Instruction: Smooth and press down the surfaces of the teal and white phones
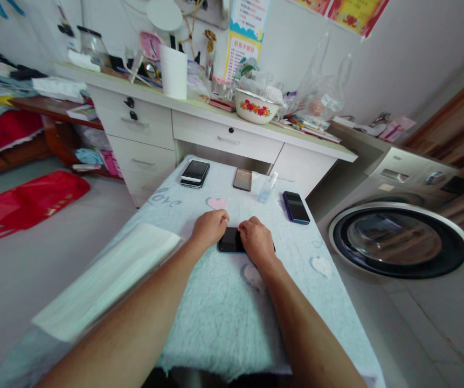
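A black smartphone (230, 240) lies flat on the cloth-covered table, its dark screen facing up. My left hand (210, 226) is at its upper left corner with fingers pinched together; whatever is in them is hidden. Over the right part of the screen, my right hand (256, 238) rests with bunched fingers bent down onto the glass, and I cannot make out anything in them. The phone's right end is mostly covered by that hand. Beyond the hands stands a clear spray bottle (267, 188), with a phone case (242, 179) beside it on the left.
Stacked phones (195, 172) lie at the table's far left, and a blue-edged phone (296, 207) at the right. White folded sheets (110, 280) lie along the left edge. A white desk (227, 136) stands behind, a washing machine (397, 215) at right, a red bag (33, 199) on the floor.
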Demonstrator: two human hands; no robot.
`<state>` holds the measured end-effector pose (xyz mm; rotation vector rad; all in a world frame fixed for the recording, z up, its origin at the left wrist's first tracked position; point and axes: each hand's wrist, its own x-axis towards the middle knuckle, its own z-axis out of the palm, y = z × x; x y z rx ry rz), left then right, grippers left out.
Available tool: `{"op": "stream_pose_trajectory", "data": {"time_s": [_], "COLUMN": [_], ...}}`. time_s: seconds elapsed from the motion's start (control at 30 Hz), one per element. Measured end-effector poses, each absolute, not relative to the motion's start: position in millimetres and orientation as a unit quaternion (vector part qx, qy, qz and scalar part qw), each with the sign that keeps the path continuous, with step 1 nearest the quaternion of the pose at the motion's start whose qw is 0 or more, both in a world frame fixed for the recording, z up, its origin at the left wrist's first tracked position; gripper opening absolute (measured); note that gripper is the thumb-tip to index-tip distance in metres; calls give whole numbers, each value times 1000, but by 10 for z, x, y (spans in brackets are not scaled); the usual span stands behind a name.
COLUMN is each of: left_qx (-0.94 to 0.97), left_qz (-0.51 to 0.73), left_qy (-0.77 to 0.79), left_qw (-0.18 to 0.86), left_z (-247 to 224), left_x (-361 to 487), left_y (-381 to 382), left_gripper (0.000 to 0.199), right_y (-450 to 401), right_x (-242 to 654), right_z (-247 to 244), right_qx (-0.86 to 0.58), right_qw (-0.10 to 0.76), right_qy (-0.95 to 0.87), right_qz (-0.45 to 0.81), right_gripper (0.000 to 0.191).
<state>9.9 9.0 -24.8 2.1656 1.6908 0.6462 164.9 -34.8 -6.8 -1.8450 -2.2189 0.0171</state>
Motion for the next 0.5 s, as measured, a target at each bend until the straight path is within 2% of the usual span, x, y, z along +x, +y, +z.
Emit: {"op": "stream_pose_trajectory", "data": {"time_s": [0.5], "left_qx": [736], "left_qz": [255], "left_qy": [596], "left_qw": [196], "left_z": [-196], "left_x": [70], "left_y": [113], "left_gripper": [30], "right_y": [-390], "right_x": [1513], "right_z": [-12], "right_qx": [-577], "right_qw": [115], "right_qy": [-808], "right_qz": [33], "right_gripper": [26]}}
